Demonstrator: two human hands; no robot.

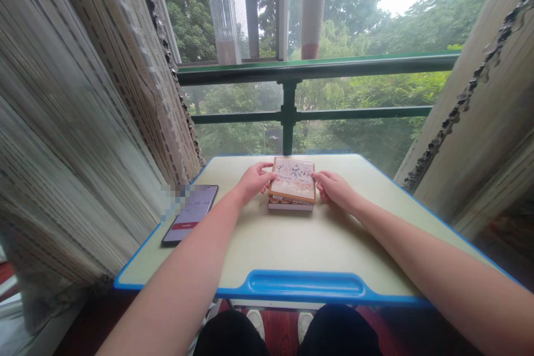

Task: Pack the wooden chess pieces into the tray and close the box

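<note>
A Chinese chess box point(294, 184) sits toward the far middle of the table. Its lid has a brown border, brush-style characters and the words "Chinese chess". Below the lid's front edge shows a brown patterned band, and under that a white base point(291, 207). My left hand point(254, 179) is closed on the left side of the lid, thumb near the top edge. On the opposite side, my right hand point(332, 184) pinches the lid's right edge. The lid looks slightly raised or tilted over the base; whether it is free of it I cannot tell. Some fingertips are hidden behind the box.
The pale table point(292, 250) has a blue rim and a blue-edged tray groove point(306, 283) at the front. A phone point(189, 217) showing a timer lies at the left, beyond my left forearm. Curtains point(125, 67) hang on both sides, with a green railing point(321, 70) behind.
</note>
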